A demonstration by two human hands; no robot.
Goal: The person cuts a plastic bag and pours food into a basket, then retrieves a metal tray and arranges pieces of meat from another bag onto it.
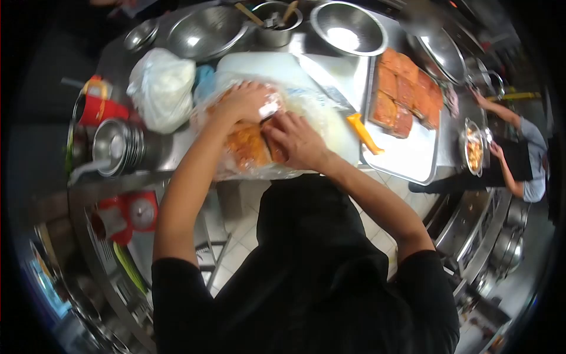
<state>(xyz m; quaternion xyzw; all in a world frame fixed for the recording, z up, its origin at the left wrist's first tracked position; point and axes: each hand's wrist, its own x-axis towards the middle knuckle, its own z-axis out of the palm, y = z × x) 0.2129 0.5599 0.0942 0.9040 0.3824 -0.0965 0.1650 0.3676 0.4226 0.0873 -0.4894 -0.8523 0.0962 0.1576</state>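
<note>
Orange, seasoned salmon pieces (246, 152) lie in a clear plastic bag (233, 171) on the white cutting board (250, 62). My left hand (250, 100) rests on the far part of the bag, its fingers stretched out over the plastic and fish. Close beside it, my right hand (298, 138) has its fingers bent around the right-hand salmon piece, where a dark edge shows; its fingertips are partly hidden. To the right, a large knife (323, 81) with a yellow handle (364, 134) lies across the board's edge and a metal tray (407, 162). More salmon pieces (404, 88) sit in rows on that tray.
A tied white bag (160, 88), a red container (103, 110) and stacked metal bowls (115, 144) stand at the left. Along the back are a large bowl (206, 32), a utensil pot (275, 36) and a colander (348, 29). A co-worker (530, 147) handles a food dish (473, 147) at right.
</note>
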